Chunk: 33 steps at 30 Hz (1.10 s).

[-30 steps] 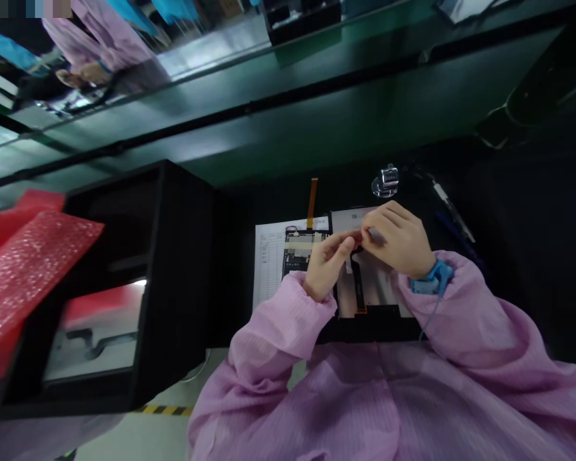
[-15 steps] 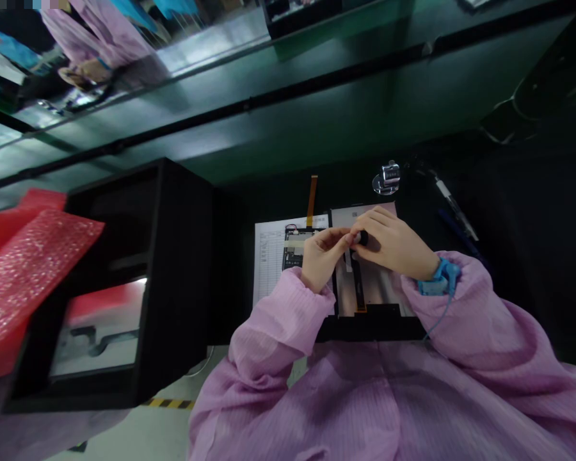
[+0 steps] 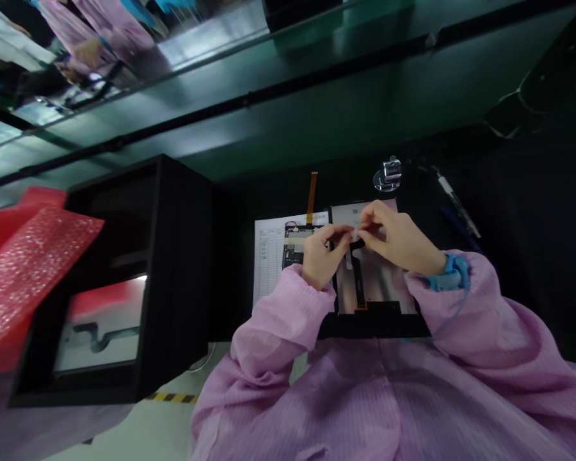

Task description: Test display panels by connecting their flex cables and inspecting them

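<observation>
Over a pale display panel (image 3: 384,282), the thumb and index finger of my left hand (image 3: 319,259) are closed at the upper end of a black flex cable (image 3: 358,278). My right hand (image 3: 398,240) meets it from the right, its fingertips pinched on a small whitish film (image 3: 354,236) at that end. Both hands' fingertips almost touch around this piece, so its exact shape is hard to make out. The cable runs down the panel to an orange end near the bottom. Left of the panel, partly covered by my left hand, lies an opened device body (image 3: 294,248) with a battery and circuit parts.
A printed sheet (image 3: 267,269) lies under the device body; an orange ribbon cable (image 3: 312,197) sticks up from it. Behind are a metal tally counter (image 3: 391,171) and a pen (image 3: 456,202). A black bin (image 3: 182,275) with red bubble wrap (image 3: 38,269) stands left. Another person works across.
My right hand has drawn back slightly and lifted its fingers, uncovering the dark cable end and whitish film. My left hand stays nearly in place.
</observation>
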Each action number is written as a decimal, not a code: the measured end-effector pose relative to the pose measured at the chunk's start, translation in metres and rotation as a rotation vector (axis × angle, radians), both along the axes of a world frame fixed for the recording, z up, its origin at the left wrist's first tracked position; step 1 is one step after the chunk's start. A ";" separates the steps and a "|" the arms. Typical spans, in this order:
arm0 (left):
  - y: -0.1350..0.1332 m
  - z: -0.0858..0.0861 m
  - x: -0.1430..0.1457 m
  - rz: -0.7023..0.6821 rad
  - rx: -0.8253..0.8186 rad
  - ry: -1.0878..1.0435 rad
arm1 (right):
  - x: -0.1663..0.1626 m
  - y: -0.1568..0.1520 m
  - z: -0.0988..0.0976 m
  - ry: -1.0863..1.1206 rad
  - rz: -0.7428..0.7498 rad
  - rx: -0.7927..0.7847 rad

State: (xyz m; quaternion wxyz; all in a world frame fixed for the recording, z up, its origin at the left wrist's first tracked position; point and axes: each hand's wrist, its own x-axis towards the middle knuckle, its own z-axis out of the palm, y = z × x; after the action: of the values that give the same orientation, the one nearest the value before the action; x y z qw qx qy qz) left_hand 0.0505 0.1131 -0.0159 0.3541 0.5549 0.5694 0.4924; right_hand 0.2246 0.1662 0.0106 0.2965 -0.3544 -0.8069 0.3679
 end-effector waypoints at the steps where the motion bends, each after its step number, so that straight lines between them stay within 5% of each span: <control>1: 0.000 0.000 0.000 0.002 0.016 0.025 | 0.000 0.000 0.000 0.013 -0.003 -0.055; 6: 0.001 -0.001 -0.002 -0.005 0.041 0.068 | -0.003 0.001 -0.003 0.033 0.013 -0.175; 17: 0.001 -0.002 -0.001 -0.016 0.030 0.105 | -0.004 0.004 -0.011 0.066 -0.021 -0.094; 33: 0.001 0.000 -0.003 -0.087 0.054 0.057 | 0.002 0.009 -0.002 0.051 0.088 -0.237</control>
State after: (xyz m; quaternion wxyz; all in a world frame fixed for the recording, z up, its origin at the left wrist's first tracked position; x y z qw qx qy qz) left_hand 0.0472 0.1144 -0.0163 0.3438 0.6024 0.5412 0.4754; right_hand 0.2271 0.1748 0.0085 0.2564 -0.3419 -0.7647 0.4822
